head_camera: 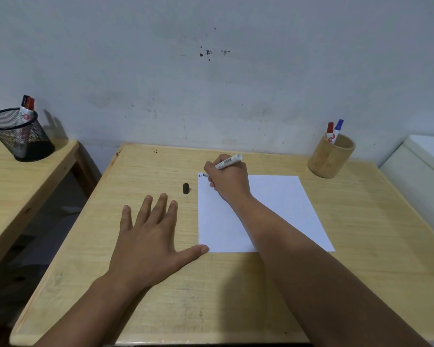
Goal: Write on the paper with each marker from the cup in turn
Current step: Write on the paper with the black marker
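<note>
one marker in hand, two waiting in the cup

one marker (228, 161) sits in the right hand (228, 181), fingers curled tight round the lower barrel close to the tip, the tail end sticking up and back past the knuckles. its tip touches the far left corner of the paper (276, 209), where a small blue mark already shows. the barrel is white with a printed label; it looks light, stiff and smooth, so a low pinch near the nib seems the sensible hold, giving control without much squeeze. held higher, it would likely wobble.

a black cap (186, 188) lies on the table (161, 296) just left of the sheet, apart from it; probably this marker's own, though that is a guess.

the paper is a plain white sheet, thin and easy to slide, lying flat and slightly skewed on the wood. the left hand (148, 244) rests spread and empty on the table, only the thumb tip touching the sheet's near left corner, which may help pin it.

further out, the bamboo cup (332, 156) stands near the wall at the table's right, holding a red-capped marker (330, 132) and a blue-capped marker (338, 128), upright and leaning together. on a side table to the left, well apart, a mesh pen pot (18, 136) holds more markers.
</note>
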A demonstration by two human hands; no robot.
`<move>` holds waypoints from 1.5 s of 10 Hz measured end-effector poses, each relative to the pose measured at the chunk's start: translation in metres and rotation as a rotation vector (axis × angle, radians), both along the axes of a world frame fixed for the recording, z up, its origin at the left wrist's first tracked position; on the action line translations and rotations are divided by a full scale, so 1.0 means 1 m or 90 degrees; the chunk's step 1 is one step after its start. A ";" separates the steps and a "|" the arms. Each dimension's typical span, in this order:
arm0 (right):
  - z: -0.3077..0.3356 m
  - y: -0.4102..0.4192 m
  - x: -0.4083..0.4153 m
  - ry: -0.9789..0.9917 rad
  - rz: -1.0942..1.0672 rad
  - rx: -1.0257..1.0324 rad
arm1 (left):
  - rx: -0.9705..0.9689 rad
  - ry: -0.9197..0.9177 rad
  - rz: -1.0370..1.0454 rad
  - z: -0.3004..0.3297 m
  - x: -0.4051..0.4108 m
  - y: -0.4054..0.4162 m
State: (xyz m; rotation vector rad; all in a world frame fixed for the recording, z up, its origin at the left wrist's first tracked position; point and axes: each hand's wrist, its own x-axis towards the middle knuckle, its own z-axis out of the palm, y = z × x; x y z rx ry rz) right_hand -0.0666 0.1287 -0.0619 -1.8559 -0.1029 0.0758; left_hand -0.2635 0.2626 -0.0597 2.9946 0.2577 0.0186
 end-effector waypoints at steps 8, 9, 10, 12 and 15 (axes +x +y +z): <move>0.004 -0.002 0.007 0.067 -0.001 0.115 | -0.011 0.013 0.001 0.004 -0.001 0.000; 0.017 -0.002 0.008 0.082 0.069 0.145 | -0.033 0.027 0.007 0.013 -0.001 -0.001; 0.039 -0.006 0.009 0.038 0.096 0.151 | -0.110 -0.028 0.041 0.029 0.005 -0.002; 0.088 -0.035 0.001 0.054 0.190 0.120 | -0.240 -0.170 0.083 0.043 0.060 0.003; 0.091 -0.086 -0.022 0.108 0.225 0.148 | -0.360 -0.173 0.119 0.030 0.094 0.009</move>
